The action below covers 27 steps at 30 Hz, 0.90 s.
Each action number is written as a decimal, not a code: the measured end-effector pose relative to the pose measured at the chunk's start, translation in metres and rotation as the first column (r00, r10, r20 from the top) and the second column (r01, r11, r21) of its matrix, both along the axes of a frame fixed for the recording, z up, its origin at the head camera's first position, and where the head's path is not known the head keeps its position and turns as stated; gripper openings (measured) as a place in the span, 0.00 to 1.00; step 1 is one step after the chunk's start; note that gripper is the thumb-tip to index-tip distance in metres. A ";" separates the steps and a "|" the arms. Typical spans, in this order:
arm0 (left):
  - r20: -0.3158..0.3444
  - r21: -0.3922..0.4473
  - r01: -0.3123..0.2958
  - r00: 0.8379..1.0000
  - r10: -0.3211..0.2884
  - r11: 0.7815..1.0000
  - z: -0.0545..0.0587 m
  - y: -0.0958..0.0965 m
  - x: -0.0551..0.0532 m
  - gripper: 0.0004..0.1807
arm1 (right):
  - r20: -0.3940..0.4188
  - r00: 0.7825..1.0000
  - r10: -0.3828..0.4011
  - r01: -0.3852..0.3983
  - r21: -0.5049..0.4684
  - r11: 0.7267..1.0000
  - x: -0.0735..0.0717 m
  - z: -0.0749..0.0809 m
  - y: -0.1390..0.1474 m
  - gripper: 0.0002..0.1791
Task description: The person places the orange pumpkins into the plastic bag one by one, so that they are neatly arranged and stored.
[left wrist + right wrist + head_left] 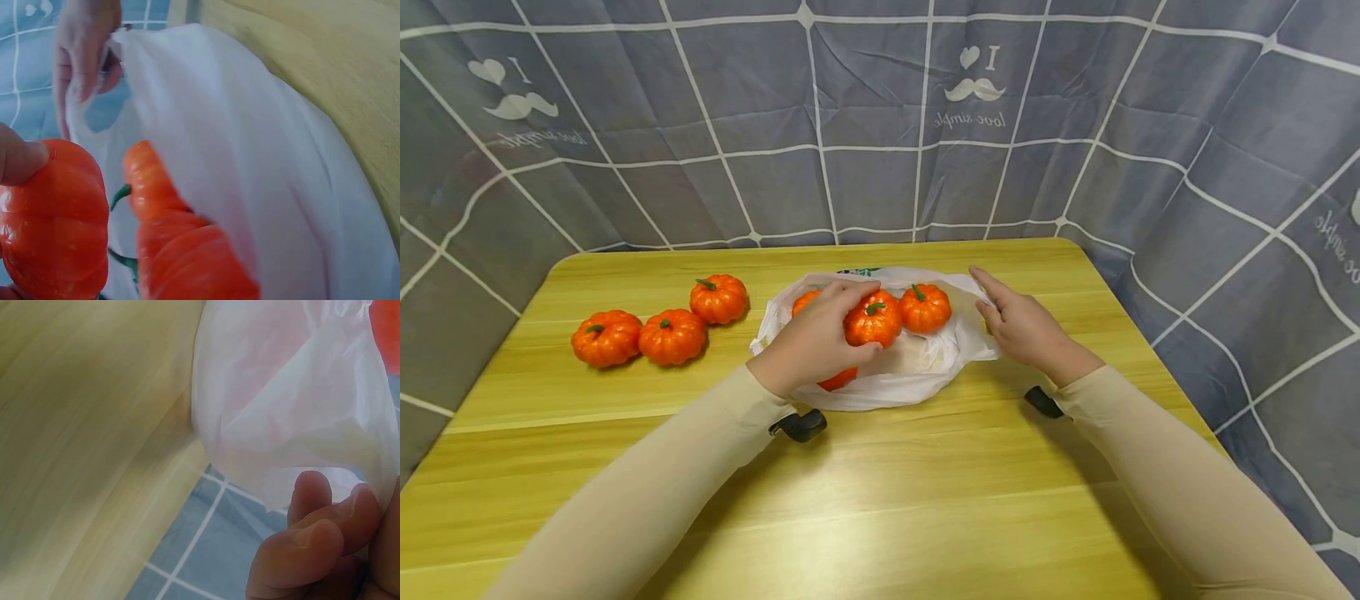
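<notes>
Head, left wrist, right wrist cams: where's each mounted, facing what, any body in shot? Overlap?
Head: on the person's head, facing forward and down at the table and white bag; left hand, right hand and both sleeves show.
Left wrist: on that wrist, facing the held pumpkin and the bag's opening; left thumb at left edge, right hand at upper left.
Right wrist: on that wrist, facing the bag's side and table; fingers at lower right.
Shared: head and left wrist both show the held pumpkin.

We see glare on the table (880,500) this side of the left hand (820,333), soft shadows beneath the sleeves (655,475), bowed curtain (872,192) lines beyond, hazy wrist views.
</notes>
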State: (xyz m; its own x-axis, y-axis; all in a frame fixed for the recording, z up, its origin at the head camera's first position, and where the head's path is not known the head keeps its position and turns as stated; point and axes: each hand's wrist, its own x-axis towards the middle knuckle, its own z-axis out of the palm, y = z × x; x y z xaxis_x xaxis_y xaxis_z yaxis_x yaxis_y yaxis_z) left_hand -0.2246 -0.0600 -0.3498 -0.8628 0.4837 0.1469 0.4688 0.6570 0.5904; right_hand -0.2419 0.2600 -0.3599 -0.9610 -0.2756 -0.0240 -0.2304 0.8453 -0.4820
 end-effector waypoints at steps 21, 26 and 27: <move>0.019 -0.127 0.045 0.999 -0.043 0.991 -0.033 0.018 -0.004 0.45 | 0.008 1.000 0.006 -0.006 0.006 1.000 0.000 0.002 -0.002 0.34; 0.018 -0.139 0.042 0.999 -0.040 0.989 -0.034 0.020 -0.003 0.44 | 0.016 1.000 -0.001 0.001 0.013 1.000 0.001 0.002 -0.002 0.34; 0.020 -0.143 0.042 0.999 -0.040 0.989 -0.034 0.020 -0.003 0.43 | 0.017 1.000 -0.002 0.002 0.013 1.000 0.001 0.002 -0.002 0.34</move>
